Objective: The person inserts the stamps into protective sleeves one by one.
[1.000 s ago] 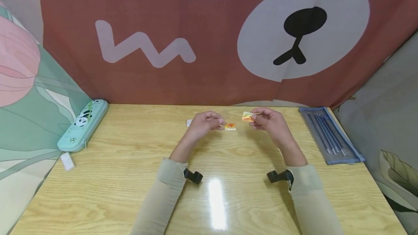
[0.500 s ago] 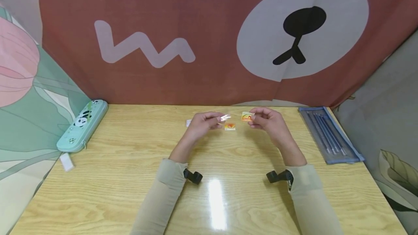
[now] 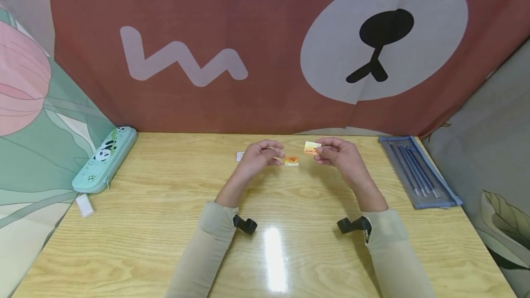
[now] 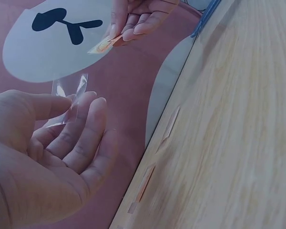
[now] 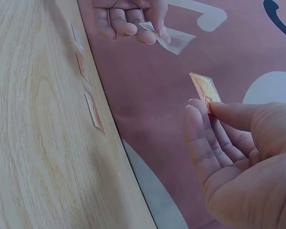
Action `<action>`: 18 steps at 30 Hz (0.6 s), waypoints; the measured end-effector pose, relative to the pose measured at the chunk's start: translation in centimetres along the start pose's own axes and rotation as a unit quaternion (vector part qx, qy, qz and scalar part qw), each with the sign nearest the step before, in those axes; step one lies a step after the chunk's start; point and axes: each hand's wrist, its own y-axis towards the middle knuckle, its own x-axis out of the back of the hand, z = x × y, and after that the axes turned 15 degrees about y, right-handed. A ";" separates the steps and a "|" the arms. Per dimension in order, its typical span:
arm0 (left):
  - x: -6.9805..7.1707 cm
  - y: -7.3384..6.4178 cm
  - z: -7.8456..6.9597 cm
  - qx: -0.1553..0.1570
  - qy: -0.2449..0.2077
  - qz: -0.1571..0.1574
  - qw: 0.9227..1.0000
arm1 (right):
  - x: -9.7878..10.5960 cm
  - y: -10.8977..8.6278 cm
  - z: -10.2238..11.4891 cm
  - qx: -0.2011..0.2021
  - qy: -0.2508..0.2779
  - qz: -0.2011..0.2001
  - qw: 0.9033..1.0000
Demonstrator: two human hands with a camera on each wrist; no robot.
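Observation:
My left hand (image 3: 262, 156) pinches a small clear plastic sleeve (image 4: 69, 102) between thumb and fingers, its other fingers loosely bent. In the head view the sleeve barely shows. To its right, my right hand (image 3: 337, 154) pinches a small orange and yellow card (image 3: 312, 147) by one edge, raised above the table. The card's printed face shows in the right wrist view. The two hands are apart. Between them, on the table, lies another small orange card (image 3: 291, 161). A small white piece (image 3: 239, 156) peeks out behind my left hand.
A mint panda pencil case (image 3: 105, 160) lies at the table's left edge, with a white tag-like piece (image 3: 85, 205) in front. A blue mesh pouch (image 3: 419, 171) with several thin sticks inside lies at the right. A printed red cloth (image 3: 265, 105) hangs behind the table (image 3: 157, 233).
The clear sleeve has turned in my left fingers; its bright glint half a second ago is gone. My right hand has brought its card slightly left, showing more of its face.

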 end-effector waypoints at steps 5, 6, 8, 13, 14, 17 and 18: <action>-0.2 0.1 -0.1 0.005 0.002 0.004 1.000 | 0.0 0.0 -0.1 0.005 0.007 0.000 1.000; -0.2 0.1 -0.1 0.006 0.002 0.003 1.000 | 0.0 0.0 -0.1 0.005 0.004 0.002 1.000; -0.2 0.1 -0.1 0.006 0.003 -0.003 1.000 | 0.0 0.0 -0.1 0.004 -0.006 0.005 1.000; -0.3 0.1 -0.2 0.001 0.010 -0.014 1.000 | 0.1 0.1 -0.3 0.008 -0.029 0.016 0.999; -0.3 0.1 -0.2 -0.001 0.013 -0.014 1.000 | 0.1 0.1 -0.3 0.009 -0.030 0.016 0.999; -0.4 0.1 -0.1 -0.011 0.026 -0.015 0.999 | 0.1 0.1 -0.3 0.010 -0.034 0.016 0.999; -0.4 0.1 -0.1 -0.013 0.029 -0.016 0.999 | 0.2 0.1 -0.3 0.010 -0.036 0.016 0.999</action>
